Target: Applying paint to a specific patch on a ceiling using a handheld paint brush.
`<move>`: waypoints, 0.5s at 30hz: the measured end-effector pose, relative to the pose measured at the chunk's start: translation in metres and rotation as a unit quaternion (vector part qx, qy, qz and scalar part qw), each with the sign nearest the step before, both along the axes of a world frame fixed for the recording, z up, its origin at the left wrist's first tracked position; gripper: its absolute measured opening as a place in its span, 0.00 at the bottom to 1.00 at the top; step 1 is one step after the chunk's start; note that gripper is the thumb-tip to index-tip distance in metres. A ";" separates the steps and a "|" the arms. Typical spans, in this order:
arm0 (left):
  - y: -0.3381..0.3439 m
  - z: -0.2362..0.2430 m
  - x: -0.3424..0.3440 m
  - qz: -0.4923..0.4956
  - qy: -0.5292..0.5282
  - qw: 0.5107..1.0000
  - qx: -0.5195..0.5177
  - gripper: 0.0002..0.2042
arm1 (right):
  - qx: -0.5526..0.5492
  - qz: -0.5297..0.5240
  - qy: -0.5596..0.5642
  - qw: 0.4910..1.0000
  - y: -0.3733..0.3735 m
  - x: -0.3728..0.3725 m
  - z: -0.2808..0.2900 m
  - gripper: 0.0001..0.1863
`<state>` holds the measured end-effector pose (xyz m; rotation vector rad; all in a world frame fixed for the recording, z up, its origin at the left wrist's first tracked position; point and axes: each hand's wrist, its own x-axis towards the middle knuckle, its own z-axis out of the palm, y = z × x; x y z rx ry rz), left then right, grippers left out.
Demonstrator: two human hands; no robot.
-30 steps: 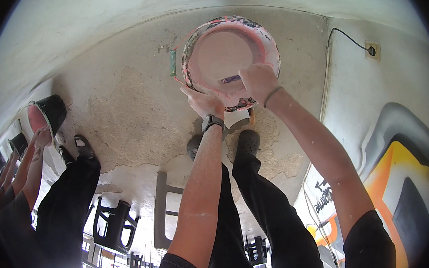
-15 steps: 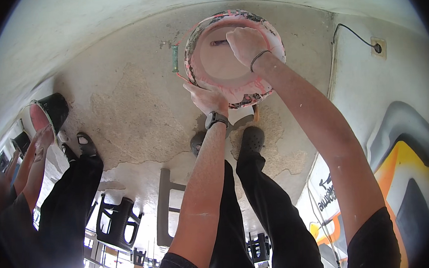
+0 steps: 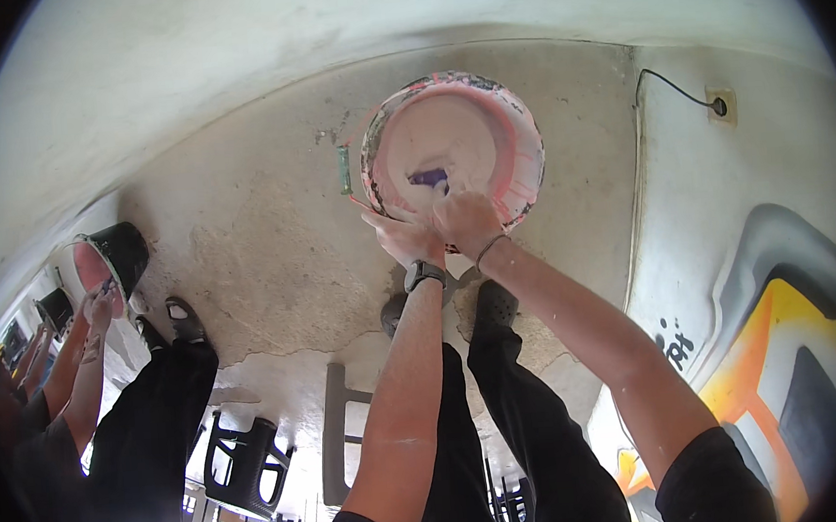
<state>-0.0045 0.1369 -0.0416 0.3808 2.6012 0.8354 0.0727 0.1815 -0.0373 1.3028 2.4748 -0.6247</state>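
Note:
A wide bucket (image 3: pixel 531 171) stands on the floor in front of me, its rim smeared pink, white and black. Pale pink, creamy liquid (image 3: pixel 448 133) fills its inside. My left hand (image 3: pixel 408 234), a watch on the wrist, grips the near-left rim. Close beside it, my right hand (image 3: pixel 469 221) is closed over the near side of the bucket. From its fingers a dark purple tool (image 3: pixel 426 177) reaches into the liquid; its kind is hard to make out. Outside the left rim hangs the bucket's wire handle with a green grip (image 3: pixel 345 170).
To the left, another person's hands (image 3: pixel 97 305) work at a tilted black bucket (image 3: pixel 127 257) with pink inside. Dark plastic chairs (image 3: pixel 248 467) stand behind my legs. A black cable (image 3: pixel 669 83) runs from a wall socket on the right, above a painted wall (image 3: pixel 783 352).
My right hand has come from the far right of the bucket toward me, beside my left hand, bringing the purple tool along. My left hand stays on the rim. The view has tilted slightly.

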 end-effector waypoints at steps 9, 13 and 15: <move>-0.002 0.006 -0.004 -0.003 -0.003 0.999 -0.036 0.21 | -0.073 0.011 -0.013 0.997 0.030 -0.005 0.033 0.13; -0.004 0.003 -0.004 -0.009 0.016 0.999 -0.028 0.23 | -0.067 0.042 -0.024 0.997 0.052 -0.010 0.036 0.09; -0.004 0.002 -0.003 -0.004 -0.001 0.999 -0.036 0.24 | -0.051 0.053 -0.017 0.997 0.059 -0.013 0.029 0.09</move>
